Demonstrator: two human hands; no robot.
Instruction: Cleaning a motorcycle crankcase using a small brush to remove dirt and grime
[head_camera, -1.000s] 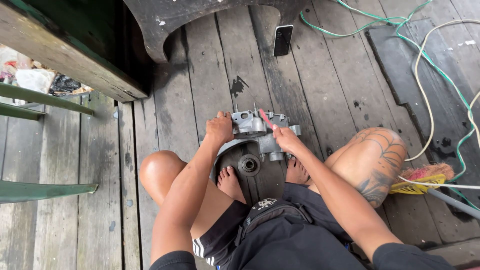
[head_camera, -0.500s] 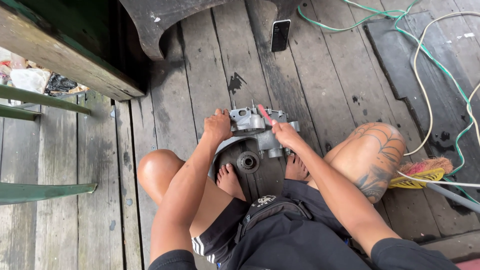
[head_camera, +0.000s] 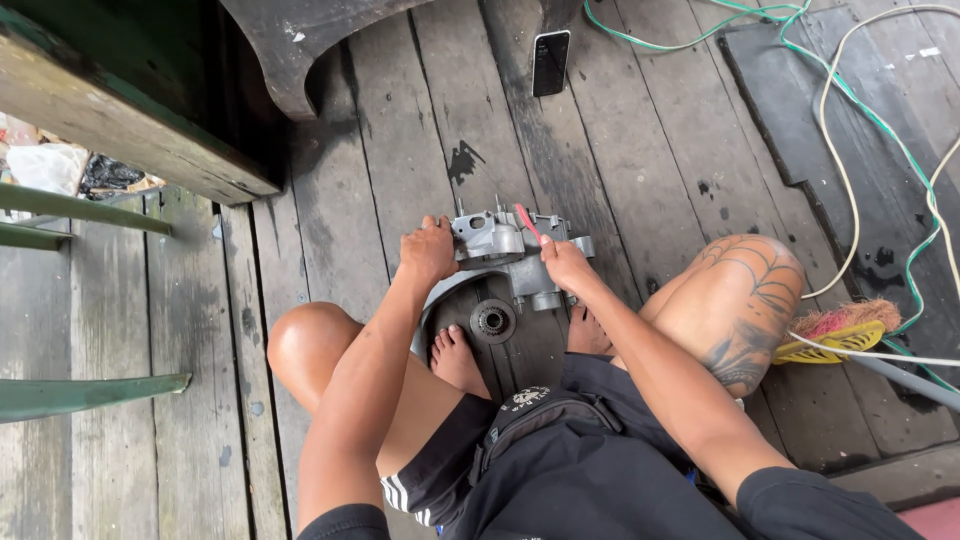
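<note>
Grey cast-metal engine casing (head_camera: 500, 275), probably heavy and rigid, sits on the plank floor (head_camera: 400, 150) between the knees, left hand (head_camera: 428, 252) gripping its left edge, right hand (head_camera: 568, 265) pinching a red-handled tool (head_camera: 526, 222).

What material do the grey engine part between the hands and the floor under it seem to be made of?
Engine casing: probably cast aluminium, judging by its dull silver-grey matte surface and moulded bosses and ribs. Floor planks: weathered wood, grey-brown, with visible grain, gaps between the boards and dark stains.
</note>
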